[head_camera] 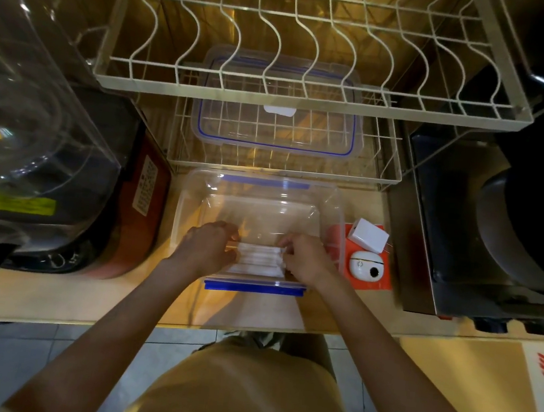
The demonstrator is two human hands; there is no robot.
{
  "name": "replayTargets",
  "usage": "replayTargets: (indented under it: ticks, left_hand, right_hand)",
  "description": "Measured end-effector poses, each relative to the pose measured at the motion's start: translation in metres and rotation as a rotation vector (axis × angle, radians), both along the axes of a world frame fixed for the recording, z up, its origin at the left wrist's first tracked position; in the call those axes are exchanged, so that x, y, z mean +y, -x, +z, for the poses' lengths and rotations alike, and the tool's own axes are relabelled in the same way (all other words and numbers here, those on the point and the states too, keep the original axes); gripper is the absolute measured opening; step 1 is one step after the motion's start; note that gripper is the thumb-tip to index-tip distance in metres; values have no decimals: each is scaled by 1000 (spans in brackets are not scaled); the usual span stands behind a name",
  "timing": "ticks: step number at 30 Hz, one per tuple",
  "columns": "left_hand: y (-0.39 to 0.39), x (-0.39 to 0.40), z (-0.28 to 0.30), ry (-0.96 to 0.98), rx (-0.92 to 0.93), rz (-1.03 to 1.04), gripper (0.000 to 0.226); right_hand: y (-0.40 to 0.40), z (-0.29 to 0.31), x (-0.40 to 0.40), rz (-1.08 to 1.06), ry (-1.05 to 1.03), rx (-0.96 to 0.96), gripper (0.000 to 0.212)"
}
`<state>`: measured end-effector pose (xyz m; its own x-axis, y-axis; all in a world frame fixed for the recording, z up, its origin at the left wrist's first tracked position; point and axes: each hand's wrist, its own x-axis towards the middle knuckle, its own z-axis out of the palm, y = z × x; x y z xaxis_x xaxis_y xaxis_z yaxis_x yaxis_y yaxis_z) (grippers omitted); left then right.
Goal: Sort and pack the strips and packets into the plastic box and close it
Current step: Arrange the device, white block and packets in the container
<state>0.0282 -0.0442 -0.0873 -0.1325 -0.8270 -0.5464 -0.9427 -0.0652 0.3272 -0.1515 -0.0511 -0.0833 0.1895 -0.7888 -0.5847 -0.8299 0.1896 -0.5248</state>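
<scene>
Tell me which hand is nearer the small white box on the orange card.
Right. The right hand is inside the plastic box, just left of the small white box; the left hand holds the white strips at the far end.

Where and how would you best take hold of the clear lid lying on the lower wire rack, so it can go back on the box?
Probably by its near long edge: the lid lies flat on the lower wire rack, tucked under the upper dish rack, so reaching from above is blocked. Come in low from the front, over the open plastic box, pinch the blue-sealed rim at the near corners with both hands, and slide it toward you.
</scene>
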Motion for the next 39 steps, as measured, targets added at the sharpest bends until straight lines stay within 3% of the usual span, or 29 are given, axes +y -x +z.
replayTargets:
  ticks: [7, 13, 16, 19, 22, 27, 39]
  left_hand:
    - [12, -12, 12, -10, 32, -84, 34]
    - [59, -37, 41, 33, 170, -198, 26]
    - [95, -43, 57, 115, 283, -215, 24]
    - [131, -44, 64, 158, 320, -212, 24]
    - [163, -43, 64, 234, 274, -233, 28]
    - [197, -40, 53, 257, 85, -297, 40]
    - [214, -49, 35, 193, -10, -287, 44]
  right_hand:
    - [12, 13, 5, -133, 53, -137, 23]
    - [47, 46, 29, -668, 347, -384, 15]
    - [60, 45, 49, -921, 504, -342, 12]
    - [67, 31, 63, -1043, 522, -201, 32]
    - [67, 19, 69, -1072, 431, -103, 50]
    - [64, 10, 65, -1094, 330, -128, 60]
    - [76, -8, 62, -967, 312, -99, 64]
